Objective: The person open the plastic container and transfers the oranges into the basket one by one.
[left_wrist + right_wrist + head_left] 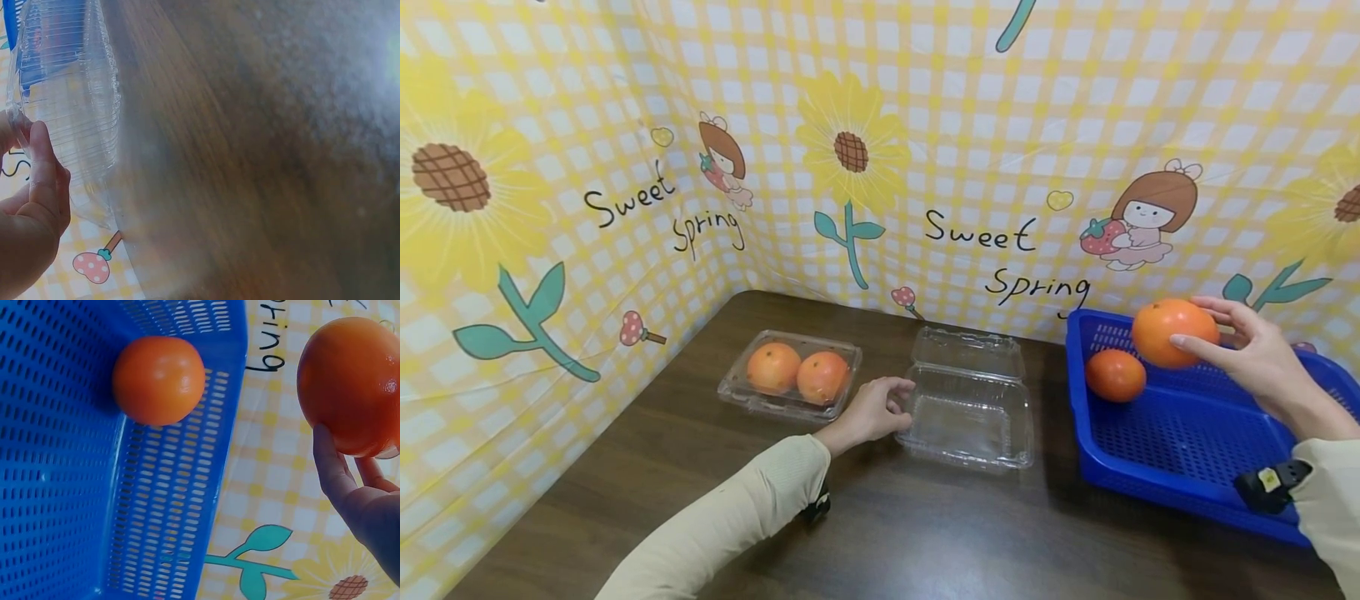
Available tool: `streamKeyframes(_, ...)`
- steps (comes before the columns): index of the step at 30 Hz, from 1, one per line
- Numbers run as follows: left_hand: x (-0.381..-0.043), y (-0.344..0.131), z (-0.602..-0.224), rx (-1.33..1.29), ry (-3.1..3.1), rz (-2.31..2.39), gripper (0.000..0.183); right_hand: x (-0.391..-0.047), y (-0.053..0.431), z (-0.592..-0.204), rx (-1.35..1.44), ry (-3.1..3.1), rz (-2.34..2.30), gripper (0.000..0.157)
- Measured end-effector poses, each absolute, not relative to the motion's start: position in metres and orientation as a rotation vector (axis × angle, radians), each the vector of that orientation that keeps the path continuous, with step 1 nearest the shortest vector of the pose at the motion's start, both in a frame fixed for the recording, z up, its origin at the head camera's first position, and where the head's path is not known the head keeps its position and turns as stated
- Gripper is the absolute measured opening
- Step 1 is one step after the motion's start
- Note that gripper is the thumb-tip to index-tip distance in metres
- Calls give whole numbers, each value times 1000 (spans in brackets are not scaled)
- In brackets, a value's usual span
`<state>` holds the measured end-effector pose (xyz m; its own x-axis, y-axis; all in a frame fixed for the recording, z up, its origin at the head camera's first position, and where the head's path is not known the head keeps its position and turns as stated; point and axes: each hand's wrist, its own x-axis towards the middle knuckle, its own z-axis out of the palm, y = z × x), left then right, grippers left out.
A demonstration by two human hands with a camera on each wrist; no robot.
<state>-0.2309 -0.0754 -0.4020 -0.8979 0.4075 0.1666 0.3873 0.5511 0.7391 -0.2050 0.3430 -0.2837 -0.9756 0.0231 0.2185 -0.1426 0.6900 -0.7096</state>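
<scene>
A yellow-checked cloth (955, 100) bearing sunflowers (852, 152), cartoon girls (1150, 212) and "Sweet Spring" lettering (981, 235) hung behind and left of a brown table (925, 533).

Wood-grain tbl. (895, 533), dk. brown; on it, L to R: closed clear box (775, 407), open clear box (962, 421), blue basket (1187, 442).

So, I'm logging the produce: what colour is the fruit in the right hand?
The fruit is orange; the head view shows it best.
</scene>
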Motion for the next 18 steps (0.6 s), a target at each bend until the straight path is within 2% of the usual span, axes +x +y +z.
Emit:
streamKeyframes(6,-231,-76,-402,692,2749,1294,45,-212,349,-288,125,-2751,1179,53)
streamKeyframes(13,-229,-75,-402,684,2758,1291,44,-217,348,-293,115,-2834,1235,60)
streamKeyframes(18,-230,-75,-402,694,2747,1306,44,-221,352,-296,145,-2851,1299,58)
